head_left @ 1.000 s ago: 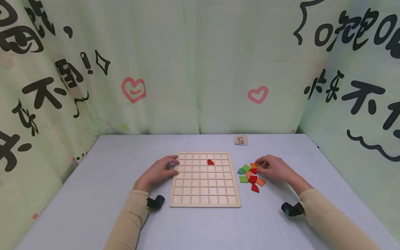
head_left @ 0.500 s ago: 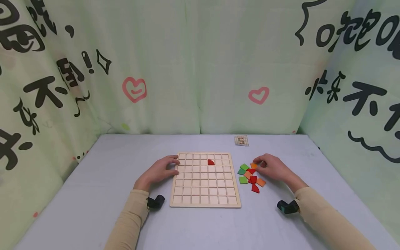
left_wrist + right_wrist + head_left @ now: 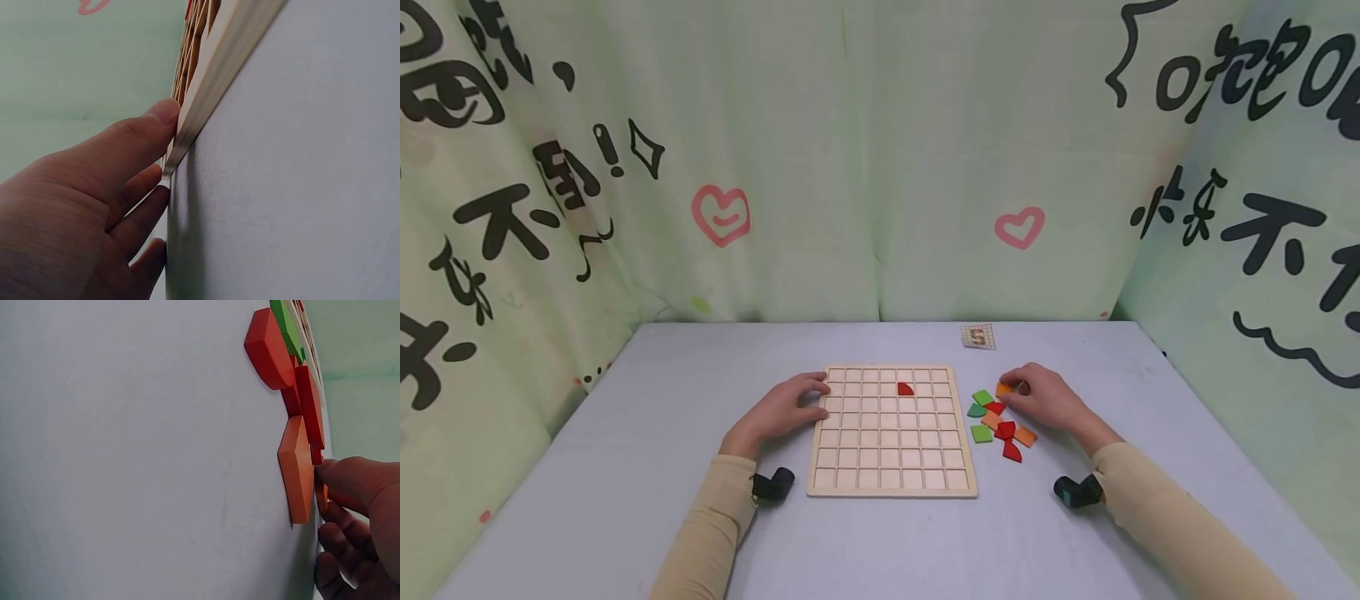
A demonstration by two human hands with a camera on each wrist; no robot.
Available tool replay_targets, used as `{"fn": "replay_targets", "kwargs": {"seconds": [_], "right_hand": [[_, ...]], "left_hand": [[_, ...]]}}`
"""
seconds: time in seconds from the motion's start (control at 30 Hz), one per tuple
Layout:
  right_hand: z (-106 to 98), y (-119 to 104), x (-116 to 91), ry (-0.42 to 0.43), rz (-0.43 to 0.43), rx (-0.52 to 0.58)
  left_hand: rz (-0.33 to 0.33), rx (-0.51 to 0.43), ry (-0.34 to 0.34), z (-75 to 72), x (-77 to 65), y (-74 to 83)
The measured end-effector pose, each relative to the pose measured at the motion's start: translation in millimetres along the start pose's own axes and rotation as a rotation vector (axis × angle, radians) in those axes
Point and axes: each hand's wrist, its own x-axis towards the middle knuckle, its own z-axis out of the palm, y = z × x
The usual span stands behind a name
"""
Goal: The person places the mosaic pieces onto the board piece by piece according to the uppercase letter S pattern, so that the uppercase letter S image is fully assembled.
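A wooden grid board (image 3: 891, 493) lies on the table, one red quarter-circle piece (image 3: 906, 389) in a cell near its far side. My left hand (image 3: 784, 414) rests at the board's left edge, fingers fairly straight, thumb apart from them; in the left wrist view the thumb tip (image 3: 166, 111) touches the rim. To the right of the board, my right hand (image 3: 1047, 394) pinches an orange tile (image 3: 1003, 389) between thumb and fingers. That tile shows edge-on in the right wrist view, partly hidden by the thumb (image 3: 340, 475).
Beside the board lie loose pieces: green tiles (image 3: 981, 433), a teal piece (image 3: 976, 411), several red pieces (image 3: 1012, 451) and other orange tiles (image 3: 1026, 437), some overlapping. A small patterned card (image 3: 978, 337) lies near the table's far edge. Printed curtains (image 3: 880, 167) surround the table.
My right hand has moved a little left and away from me, the orange tile shifting with it. The nearby pieces have shifted slightly. My left hand stays at the board's edge.
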Motion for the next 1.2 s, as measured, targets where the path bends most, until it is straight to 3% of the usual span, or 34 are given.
{"fn": "replay_targets", "kwargs": {"seconds": [0.63,1.2], "right_hand": [[1.8,-3.3,12.3,-0.016,-0.011,-0.006],[10.4,-42.7,34.4,-0.016,-0.061,0.038]], "left_hand": [[-0.005,-0.011,0.003,-1.8,-1.1,1.7],[-0.009,-0.016,0.002,-1.3,-0.3,1.4]]}}
